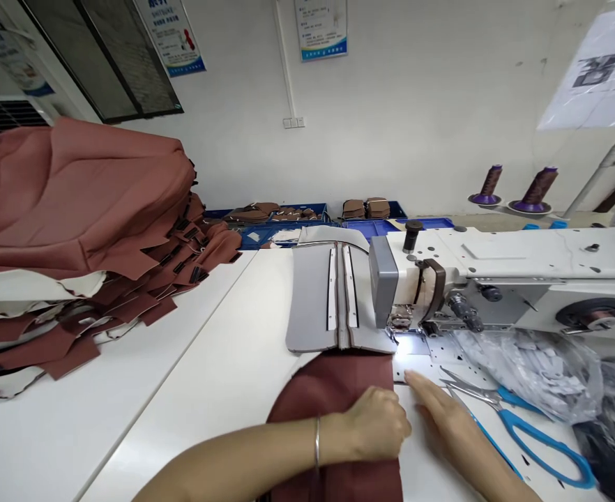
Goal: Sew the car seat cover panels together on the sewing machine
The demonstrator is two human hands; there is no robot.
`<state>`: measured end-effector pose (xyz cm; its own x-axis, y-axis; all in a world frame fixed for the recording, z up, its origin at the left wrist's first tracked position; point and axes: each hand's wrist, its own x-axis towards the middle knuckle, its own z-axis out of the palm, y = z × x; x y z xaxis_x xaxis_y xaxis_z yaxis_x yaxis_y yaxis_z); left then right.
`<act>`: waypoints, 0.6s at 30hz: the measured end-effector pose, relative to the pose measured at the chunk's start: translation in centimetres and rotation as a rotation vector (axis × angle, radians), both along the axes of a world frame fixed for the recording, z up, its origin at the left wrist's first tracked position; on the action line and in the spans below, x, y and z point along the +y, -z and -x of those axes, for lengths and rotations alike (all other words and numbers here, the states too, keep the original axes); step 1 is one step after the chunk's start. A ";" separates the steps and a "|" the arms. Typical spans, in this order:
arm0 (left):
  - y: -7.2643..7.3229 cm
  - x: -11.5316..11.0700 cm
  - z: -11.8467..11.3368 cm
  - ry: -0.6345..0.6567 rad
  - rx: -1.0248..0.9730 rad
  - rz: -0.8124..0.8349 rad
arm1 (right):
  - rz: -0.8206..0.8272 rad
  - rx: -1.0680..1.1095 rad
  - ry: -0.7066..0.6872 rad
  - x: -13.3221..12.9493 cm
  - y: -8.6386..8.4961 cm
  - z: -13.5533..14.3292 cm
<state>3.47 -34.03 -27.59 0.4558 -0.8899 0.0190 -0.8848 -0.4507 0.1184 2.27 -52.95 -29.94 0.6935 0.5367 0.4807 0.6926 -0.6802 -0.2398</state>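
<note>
My left hand (pixel 379 425), with a silver bangle at its wrist, is closed at the right edge of a dark red-brown leather-like panel (pixel 333 383). The fingertips are curled out of sight. Beside that edge, my right hand (pixel 441 415) rests on the white sewing table with its fingers stretched toward the lit needle plate (pixel 412 346). Beyond the red-brown panel, and meeting it, lies a grey-backed piece (pixel 310 300) with two white strips along a middle seam. Its right corner reaches the presser foot of the sewing machine (pixel 417 279).
Blue-handled scissors (pixel 527 425) and a clear plastic bag (pixel 542 369) lie right of my right hand. A tall stack of red-brown seat covers (pixel 88 202) stands at left. Blue bins (pixel 318 213) with brown pieces are behind the table. Two thread cones (pixel 540 187) stand behind the machine.
</note>
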 end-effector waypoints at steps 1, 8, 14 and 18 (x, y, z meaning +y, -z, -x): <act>0.5 -0.2 0.4 0.002 -0.014 0.025 | 0.065 -0.091 -0.049 0.3 -0.1 -1.3; -3.1 1.2 -1.5 -0.270 -0.362 0.217 | 0.198 -0.255 -0.248 3.8 -0.4 -3.7; -4.5 0.3 -5.7 -0.197 -0.412 -0.137 | 0.107 -0.214 -0.180 6.7 0.0 -2.7; -3.2 0.6 -7.1 -0.383 -0.148 0.045 | 0.137 -0.200 -0.227 5.6 -0.1 -3.2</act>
<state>10.59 -33.42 -24.41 0.7432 -0.6534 0.1437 -0.6632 -0.7479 0.0295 5.44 -47.40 -29.89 0.4483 0.7354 0.5081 0.8542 -0.5200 -0.0009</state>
